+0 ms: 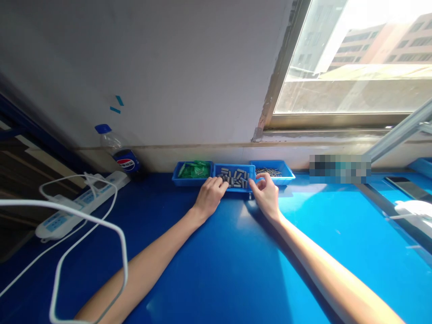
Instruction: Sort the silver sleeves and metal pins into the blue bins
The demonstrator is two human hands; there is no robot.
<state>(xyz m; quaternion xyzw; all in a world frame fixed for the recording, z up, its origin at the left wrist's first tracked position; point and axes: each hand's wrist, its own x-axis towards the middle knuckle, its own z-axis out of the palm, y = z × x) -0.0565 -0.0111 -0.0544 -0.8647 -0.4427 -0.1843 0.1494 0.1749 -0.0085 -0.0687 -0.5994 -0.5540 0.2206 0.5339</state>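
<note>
Three small blue trays stand in a row against the wall. The left tray [176, 179] holds green pieces, the middle tray [232, 168] holds several small grey metal blocks, the right tray [286, 173] holds thin metal pins. My left hand [209, 195] rests at the front left corner of the middle tray, fingers curled over its rim and touching the grey blocks. My right hand [266, 193] sits between the middle and right trays, thumb and fingers pinched together; what they hold is too small to make out.
A plastic soda bottle [119, 153] lies against the wall at the left. A white power strip [77, 202] with a looping white cable [84, 216] lies on the blue table [219, 270]. A window is at the upper right; white objects sit at the right edge.
</note>
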